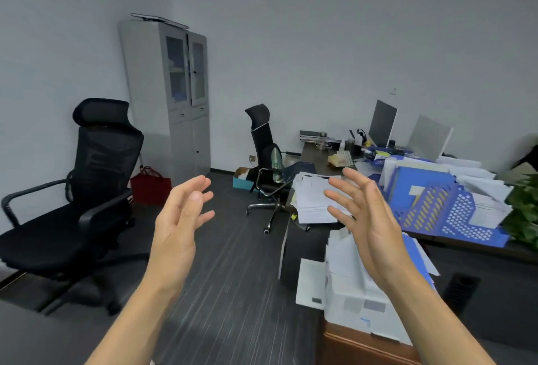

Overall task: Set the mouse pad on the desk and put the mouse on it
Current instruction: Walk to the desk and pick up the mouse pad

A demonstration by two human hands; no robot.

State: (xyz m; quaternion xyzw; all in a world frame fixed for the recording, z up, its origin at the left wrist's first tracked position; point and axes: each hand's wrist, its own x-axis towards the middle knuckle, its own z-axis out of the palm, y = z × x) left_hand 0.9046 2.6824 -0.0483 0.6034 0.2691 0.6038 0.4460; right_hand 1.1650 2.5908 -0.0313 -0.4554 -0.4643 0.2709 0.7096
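Observation:
My left hand (182,216) and my right hand (364,219) are raised in front of me at chest height, palms facing each other, fingers spread, holding nothing. Both hover above the dark carpet, apart from any object. The dark desk (316,158) stands at the right, covered with papers. No mouse pad and no mouse can be made out in this view.
Paper stacks (313,198), blue file trays (436,207), a monitor (382,123) and a plant (524,213) crowd the desk. A black office chair (96,187) stands left, another chair (266,160) by the desk. A grey cabinet (171,96) is against the wall.

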